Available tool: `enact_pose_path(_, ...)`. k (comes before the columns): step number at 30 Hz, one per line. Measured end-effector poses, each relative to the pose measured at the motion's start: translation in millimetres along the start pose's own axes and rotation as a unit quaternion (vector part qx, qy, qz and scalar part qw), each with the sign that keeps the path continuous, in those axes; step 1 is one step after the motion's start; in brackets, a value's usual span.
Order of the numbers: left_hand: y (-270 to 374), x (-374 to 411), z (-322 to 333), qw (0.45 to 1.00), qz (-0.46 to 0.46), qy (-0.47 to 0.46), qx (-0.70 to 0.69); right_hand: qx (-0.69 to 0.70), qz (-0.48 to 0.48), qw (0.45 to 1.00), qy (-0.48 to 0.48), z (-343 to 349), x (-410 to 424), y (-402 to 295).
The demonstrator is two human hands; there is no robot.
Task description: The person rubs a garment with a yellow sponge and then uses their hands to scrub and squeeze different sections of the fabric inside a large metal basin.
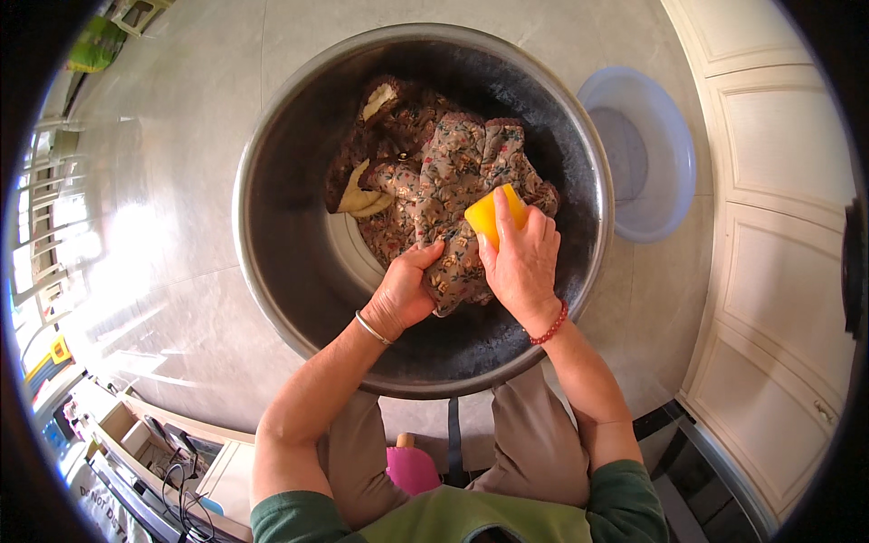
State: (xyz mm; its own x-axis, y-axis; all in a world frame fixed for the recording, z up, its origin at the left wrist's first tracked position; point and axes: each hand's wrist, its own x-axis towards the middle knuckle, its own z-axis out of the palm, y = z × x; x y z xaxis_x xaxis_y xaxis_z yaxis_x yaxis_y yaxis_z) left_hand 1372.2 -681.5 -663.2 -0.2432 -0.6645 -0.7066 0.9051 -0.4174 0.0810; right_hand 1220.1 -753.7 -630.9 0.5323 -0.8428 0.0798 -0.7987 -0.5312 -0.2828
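Observation:
A quilted floral garment [451, 183] with a pale lining lies bunched in a large round metal tub [299, 326]. My left hand [406, 285], with a bangle at the wrist, grips the cloth near its lower edge, thumb on top. In my right hand [519, 254], above a red bead bracelet, is a yellow block [492, 214], perhaps soap or a sponge. The block rests on or just over the fabric; contact is hard to tell. Part of the garment's underside is hidden.
A pale blue plastic basin [672, 170] stands on the tiled floor right of the tub. Cream panelled cabinet doors [781, 142] line the far right. At lower left is an open drawer unit [224, 475] with black cables. My knees are against or close to the tub's near side.

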Motion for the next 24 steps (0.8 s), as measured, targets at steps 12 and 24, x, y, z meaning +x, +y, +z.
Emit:
enact_pose_path(12, -7, 3, -12, 1.000, -0.010, 0.004, -0.012, -0.029, 0.016, 0.999, -0.015, 6, 19, 7)
enact_pose_path(24, -8, -3, -19, 0.999, -0.031, 0.028, -0.014, -0.065, -0.016, 0.996, -0.055, 8, 23, 2)
